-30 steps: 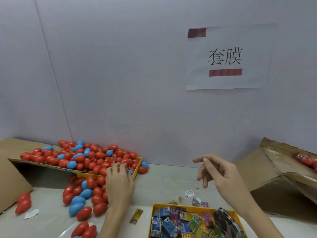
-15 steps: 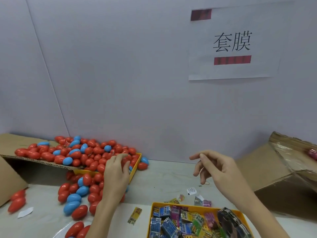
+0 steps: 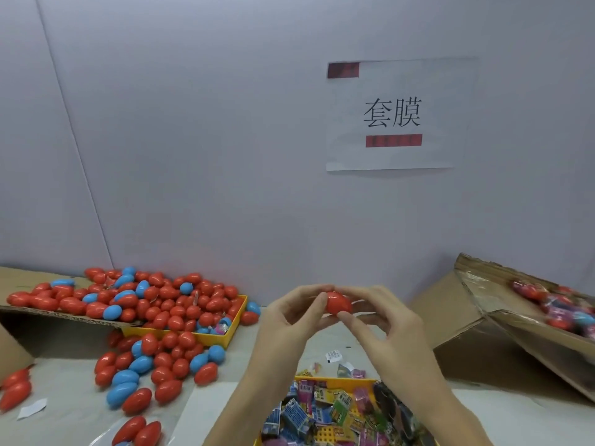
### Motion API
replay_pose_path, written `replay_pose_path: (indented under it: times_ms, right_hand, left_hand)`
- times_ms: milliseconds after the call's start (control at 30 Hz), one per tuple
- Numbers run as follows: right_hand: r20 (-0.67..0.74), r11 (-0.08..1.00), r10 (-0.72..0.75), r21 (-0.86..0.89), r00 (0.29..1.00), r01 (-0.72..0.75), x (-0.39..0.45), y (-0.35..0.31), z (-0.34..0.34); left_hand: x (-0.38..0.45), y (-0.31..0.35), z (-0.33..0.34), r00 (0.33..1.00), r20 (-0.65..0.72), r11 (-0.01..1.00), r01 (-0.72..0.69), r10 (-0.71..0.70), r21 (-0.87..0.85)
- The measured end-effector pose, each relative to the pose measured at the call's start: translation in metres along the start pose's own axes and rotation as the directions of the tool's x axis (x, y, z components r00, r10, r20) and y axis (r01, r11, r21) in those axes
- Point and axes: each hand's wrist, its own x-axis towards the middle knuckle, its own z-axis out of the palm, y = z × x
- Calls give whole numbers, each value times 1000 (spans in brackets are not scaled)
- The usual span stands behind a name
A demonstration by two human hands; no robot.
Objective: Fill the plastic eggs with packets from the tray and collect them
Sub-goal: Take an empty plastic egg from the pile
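Grey wall behind, red egg (image 3: 338,303) pinched between left hand (image 3: 289,320) and right hand (image 3: 386,326), above packet tray (image 3: 335,381)

"What's the surface?"

"A pale grey table (image 3: 264,358). At nine o'clock, red and blue plastic eggs (image 3: 151,365) lie loose beside a yellow bin (image 3: 206,338) heaped with more."

"And nearer?"

"At six o'clock, a yellow tray (image 3: 335,383) of coloured packets (image 3: 309,413); scraps (image 3: 333,355) just beyond it. A cardboard box (image 3: 483,342) sits tilted at three o'clock, a flattened cardboard sheet (image 3: 19,317) at nine."
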Motion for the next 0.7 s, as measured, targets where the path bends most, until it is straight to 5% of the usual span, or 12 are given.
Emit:
replay_pose_path:
  times_ms: [200, 533, 700]
  right_hand:
    - [-14, 999, 9, 50, 1000, -8, -51, 24, 12]
    - [67, 964, -210, -155, 976, 218, -61, 35, 12]
    - [48, 969, -144, -197, 988, 150, -67, 42, 14]
  left_hand:
    - [-48, -29, 1, 995, -65, 994, 79, -74, 74]
    - [-63, -39, 2, 999, -46, 993, 15, -10, 121]
    - [-67, -44, 7, 999, -42, 987, -16, 24, 162]
